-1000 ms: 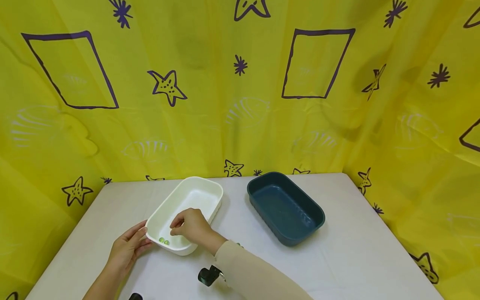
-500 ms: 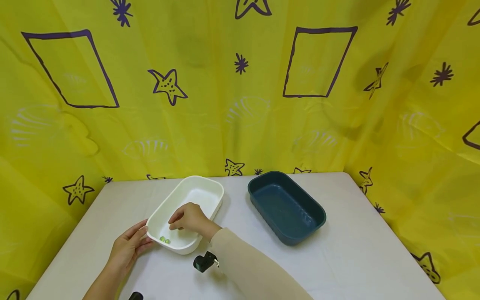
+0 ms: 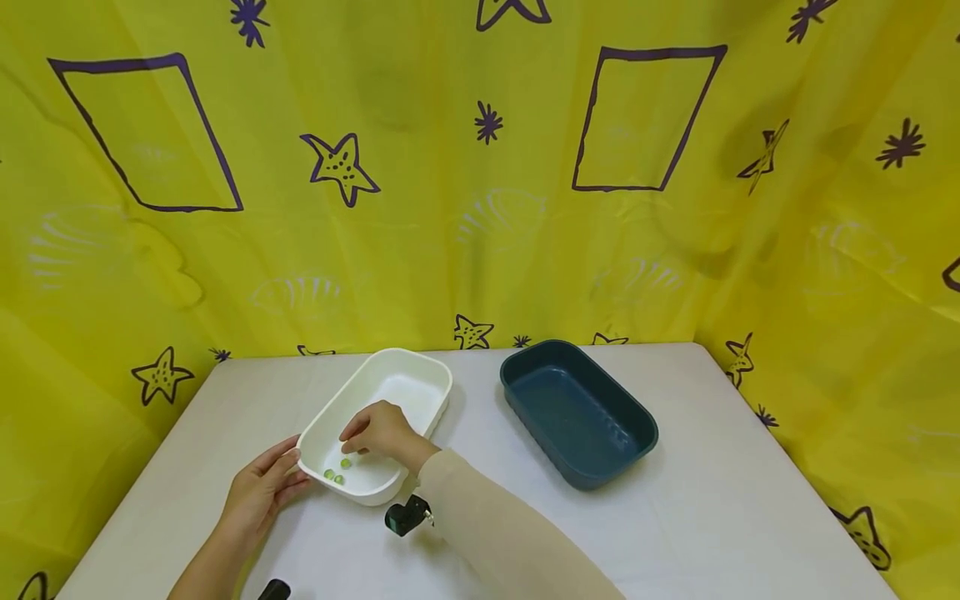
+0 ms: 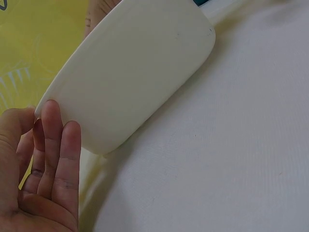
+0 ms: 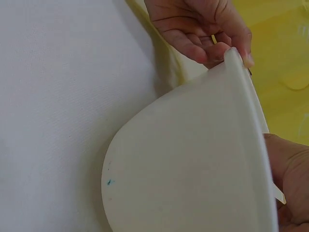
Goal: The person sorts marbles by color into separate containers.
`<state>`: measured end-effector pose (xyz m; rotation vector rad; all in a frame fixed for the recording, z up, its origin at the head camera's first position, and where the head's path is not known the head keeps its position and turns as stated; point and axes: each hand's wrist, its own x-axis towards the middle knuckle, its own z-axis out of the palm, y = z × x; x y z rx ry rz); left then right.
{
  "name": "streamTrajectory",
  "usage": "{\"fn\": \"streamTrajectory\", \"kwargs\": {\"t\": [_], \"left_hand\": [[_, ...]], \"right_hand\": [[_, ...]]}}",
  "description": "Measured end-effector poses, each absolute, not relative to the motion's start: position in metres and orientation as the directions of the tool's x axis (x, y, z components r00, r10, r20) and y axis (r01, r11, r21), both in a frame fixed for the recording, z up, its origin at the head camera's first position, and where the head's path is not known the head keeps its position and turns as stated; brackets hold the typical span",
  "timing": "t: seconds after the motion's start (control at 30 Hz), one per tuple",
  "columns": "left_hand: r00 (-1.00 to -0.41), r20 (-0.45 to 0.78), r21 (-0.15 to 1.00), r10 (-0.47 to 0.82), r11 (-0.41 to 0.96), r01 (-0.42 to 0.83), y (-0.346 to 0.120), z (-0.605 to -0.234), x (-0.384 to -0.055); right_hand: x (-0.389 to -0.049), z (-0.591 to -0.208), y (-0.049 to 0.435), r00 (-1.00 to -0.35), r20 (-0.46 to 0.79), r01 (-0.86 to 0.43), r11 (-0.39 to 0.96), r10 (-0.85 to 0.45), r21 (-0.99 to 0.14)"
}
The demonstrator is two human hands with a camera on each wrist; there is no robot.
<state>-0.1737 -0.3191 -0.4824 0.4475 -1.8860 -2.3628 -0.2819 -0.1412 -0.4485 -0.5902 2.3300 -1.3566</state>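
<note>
We judge the work to be part-way along: three green marbles [image 3: 339, 479] already lie loose in the white tub [image 3: 405, 392], whose far end sits near the back edge of the table [image 3: 712, 500], left of centre. Our left hand [image 3: 257, 492] pinches the tub's near-left rim; our right hand [image 3: 381, 432] is inside, fingers drawn narrow (we cannot tell whether they hide another marble, so what remains is uncertain). The dark teal tub [image 3: 570, 408], farther right, stands untouched.
</note>
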Motion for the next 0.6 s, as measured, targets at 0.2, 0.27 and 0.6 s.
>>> {"fn": "streamTrajectory", "kwargs": {"t": [0.2,0.27,0.6], "left_hand": [[-0.954,-0.174,0.965,-0.244,-0.236,-0.116,-0.318,-0.482,-0.175],[-0.954,-0.175,0.964,-0.244,-0.237,-0.116,-0.318,-0.482,-0.175],[-0.956,-0.168,0.959,-0.240,-0.265,-0.102,-0.320,-0.484,-0.174]], "right_hand": [[-0.285,-0.439,-0.131,-0.817,-0.075,-0.176,0.371,-0.572,-0.912],[-0.286,-0.433,-0.124,-0.802,-0.070,-0.182,0.354,-0.593,-0.917],[-0.286,-0.401,-0.070,-0.766,0.002,-0.249,0.294,-0.643,-0.923]]}}
